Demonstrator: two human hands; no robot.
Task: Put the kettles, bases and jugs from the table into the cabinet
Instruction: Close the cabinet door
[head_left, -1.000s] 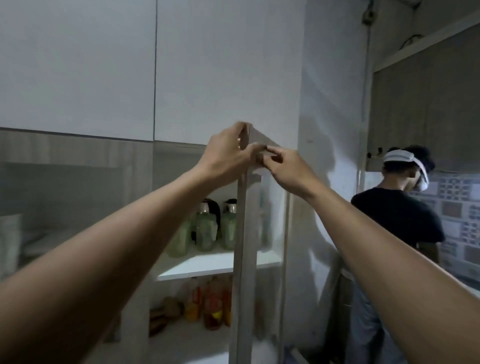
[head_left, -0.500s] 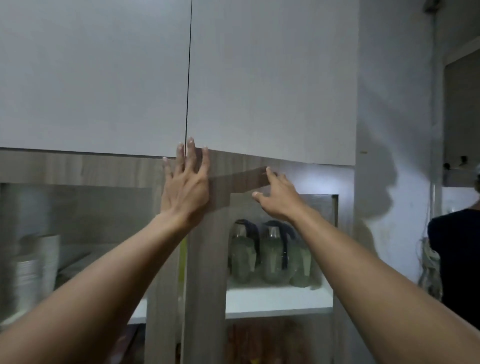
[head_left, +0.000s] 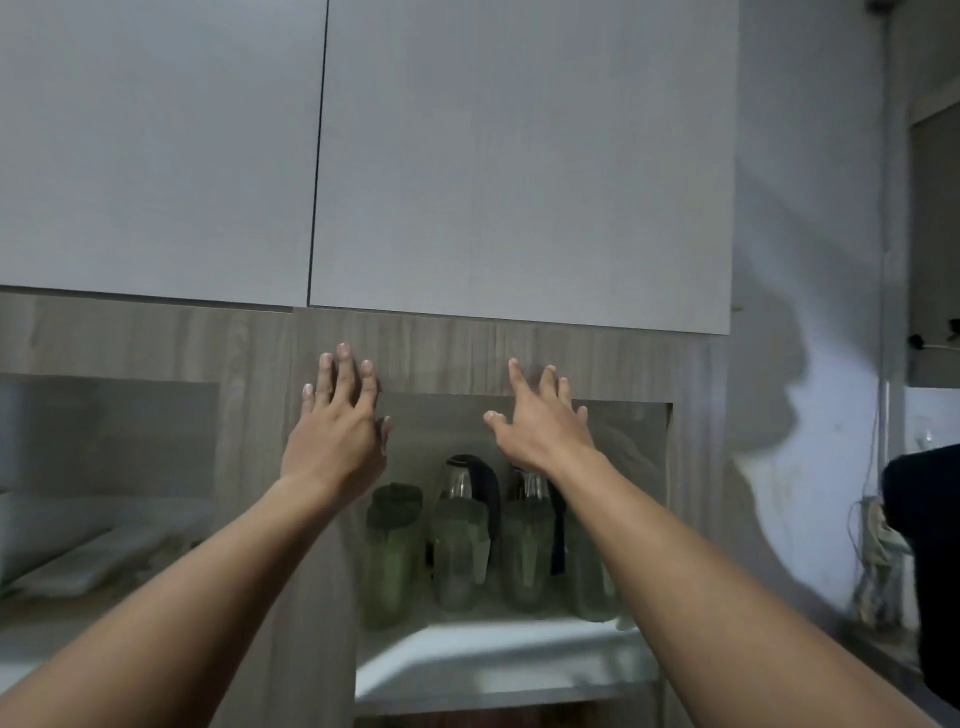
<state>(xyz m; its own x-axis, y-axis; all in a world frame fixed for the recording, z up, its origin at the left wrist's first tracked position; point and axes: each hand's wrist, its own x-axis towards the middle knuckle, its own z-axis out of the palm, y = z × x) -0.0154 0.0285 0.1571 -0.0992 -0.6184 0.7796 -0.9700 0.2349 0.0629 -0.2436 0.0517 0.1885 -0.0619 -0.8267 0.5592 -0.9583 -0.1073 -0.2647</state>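
Observation:
The wood-grain cabinet door (head_left: 441, 358) with a glass pane stands closed in front of me. My left hand (head_left: 337, 431) lies flat with straight fingers against the door's upper left frame. Spread open, my right hand (head_left: 540, 426) rests on the top rail and the glass. Behind the glass, a green jug (head_left: 392, 551) and two kettles (head_left: 460, 540) with dark handles stand on a white shelf (head_left: 498, 660). My right forearm hides part of the right kettle (head_left: 524, 551).
White upper cabinet doors (head_left: 519, 156) hang above. A second glass-fronted compartment (head_left: 104, 467) at left holds pale dishes. A person in dark clothing (head_left: 924, 561) stands at the right edge by the wall (head_left: 810, 260) with cables.
The cabinet door swung from edge-on open to closed. Both hands went from gripping its top edge to lying flat on its face, then slid slightly lower.

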